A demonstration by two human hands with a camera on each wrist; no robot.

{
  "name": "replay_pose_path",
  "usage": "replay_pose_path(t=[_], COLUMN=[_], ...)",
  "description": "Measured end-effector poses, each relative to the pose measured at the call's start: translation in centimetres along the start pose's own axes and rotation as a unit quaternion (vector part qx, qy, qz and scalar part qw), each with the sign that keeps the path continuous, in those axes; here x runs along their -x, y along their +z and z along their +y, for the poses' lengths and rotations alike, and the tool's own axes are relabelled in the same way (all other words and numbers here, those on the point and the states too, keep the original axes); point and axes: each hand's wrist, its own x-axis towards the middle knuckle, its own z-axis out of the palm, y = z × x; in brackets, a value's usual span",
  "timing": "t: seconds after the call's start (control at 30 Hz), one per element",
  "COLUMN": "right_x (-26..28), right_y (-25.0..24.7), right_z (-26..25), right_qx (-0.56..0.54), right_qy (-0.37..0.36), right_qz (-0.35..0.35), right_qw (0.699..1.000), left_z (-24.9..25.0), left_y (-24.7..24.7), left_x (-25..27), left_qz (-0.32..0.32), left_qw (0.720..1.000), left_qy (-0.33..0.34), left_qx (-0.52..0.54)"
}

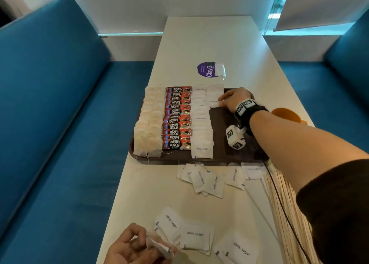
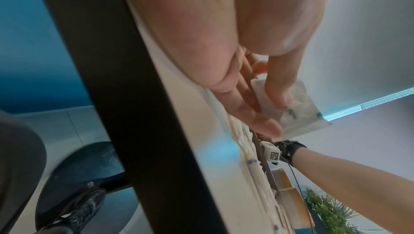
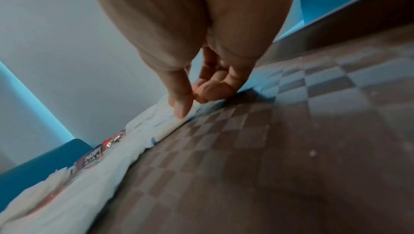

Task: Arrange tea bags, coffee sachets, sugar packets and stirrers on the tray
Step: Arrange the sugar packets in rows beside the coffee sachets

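- Sugar packets [image 1: 201, 124] are the job just now: one column of them already lies on the brown tray [image 1: 235, 156] beside the red coffee sachets [image 1: 176, 122] and the pale tea bags [image 1: 148, 128], and a second column is starting at the tray's far end.
- Right hand [image 1: 234, 102] reaches to that far end, thumb and fingertips pinching the edge of the newest packet [image 1: 214, 102]; the right wrist view shows the thumb [image 3: 181, 106] pressed on its near border.
- To my eye the packet wants to be laid flush against the first sugar column, overlapping its far neighbour as the others overlap, and let go only once flat.
- Left hand [image 1: 137, 247] waits at the near table edge, its fingers curled round one more packet [image 2: 298, 112], ready to pass across.
- Loose packets lie in two scatters on the white table [image 1: 209, 44]: one bunch [image 1: 209, 181] just off the tray's near rim, another [image 1: 199, 237] by the left hand.
- Wooden stirrers [image 1: 287, 203] lie in a sheaf under the right forearm, not yet on the tray; the bare strip on the tray's right looks meant for them.
- Worth watching: the forearm and its dangling wrist camera [image 1: 235, 139] pass low over the tray, and the cable trails across the stirrers.
- An orange cup [image 1: 287, 115] and a purple sticker [image 1: 206, 69] sit beyond, out of the way.
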Motion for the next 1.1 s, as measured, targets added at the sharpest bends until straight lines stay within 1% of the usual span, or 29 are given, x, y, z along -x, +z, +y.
replay_pose_path(t=[0.07, 0.17, 0.23, 0.3, 0.37, 0.43, 0.5, 0.57, 0.63, 0.67, 0.73, 0.83, 0.93, 1.0, 1.1], right_x=[0.1, 1.2, 3.1, 6.8, 12.2, 18.1, 23.8, 28.6, 32.2, 33.7, 35.6, 37.2, 38.1, 38.4, 38.7], right_y=[-0.1, -0.7, -1.3, -1.8, -1.7, -1.0, 0.1, 1.5, 3.2, 3.9, 5.4, 6.4, 6.2, 6.0, 5.6], right_z=[-0.1, -0.1, -0.6, -1.4, -2.3, -2.5, -2.0, -1.2, -0.2, 0.2, 1.2, 2.1, 2.2, 2.3, 2.4], right_qx=[0.007, -0.037, -0.075, -0.126, -0.177, -0.207, -0.221, -0.211, -0.19, -0.192, -0.213, -0.238, -0.269, -0.239, -0.157], right_qy=[0.005, 0.02, 0.013, -0.012, -0.048, -0.077, -0.083, -0.079, -0.065, -0.057, -0.051, -0.035, -0.002, -0.003, -0.041], right_qz=[0.009, 0.037, 0.052, 0.047, 0.001, -0.071, -0.162, -0.239, -0.283, -0.291, -0.284, -0.251, -0.235, -0.241, -0.263], right_qw=[1.0, 0.998, 0.996, 0.991, 0.983, 0.973, 0.958, 0.945, 0.938, 0.936, 0.933, 0.938, 0.934, 0.941, 0.951], left_z=[0.0, -0.2, -0.4, -0.6, -0.8, -0.9, -1.0, -1.0, -1.0, -1.0, -1.0, -1.0, -1.0, -1.1, -0.8], left_y=[-0.1, -0.3, -0.5, -0.6, -0.7, -0.5, -0.2, -0.2, -0.1, -0.2, -0.1, 0.0, 0.2, 0.6, 1.4], left_x=[0.1, 0.4, 0.2, 0.1, 0.2, 0.6, 1.0, 1.3, 1.6, 1.7, 1.8, 2.1, 2.3, 2.5, 2.9], left_qz=[0.009, 0.009, 0.011, 0.012, 0.008, 0.008, 0.013, 0.016, 0.014, 0.014, 0.016, 0.011, 0.009, 0.009, 0.006], left_qw=[0.999, 0.995, 0.992, 0.993, 0.994, 0.993, 0.993, 0.992, 0.991, 0.991, 0.992, 0.994, 0.992, 0.986, 0.966], left_qy=[0.01, 0.046, 0.057, 0.062, 0.071, 0.082, 0.092, 0.104, 0.111, 0.112, 0.108, 0.088, 0.089, 0.104, 0.147], left_qx=[-0.033, -0.084, -0.111, -0.099, -0.088, -0.082, -0.073, -0.067, -0.07, -0.068, -0.061, -0.056, -0.093, -0.132, -0.214])
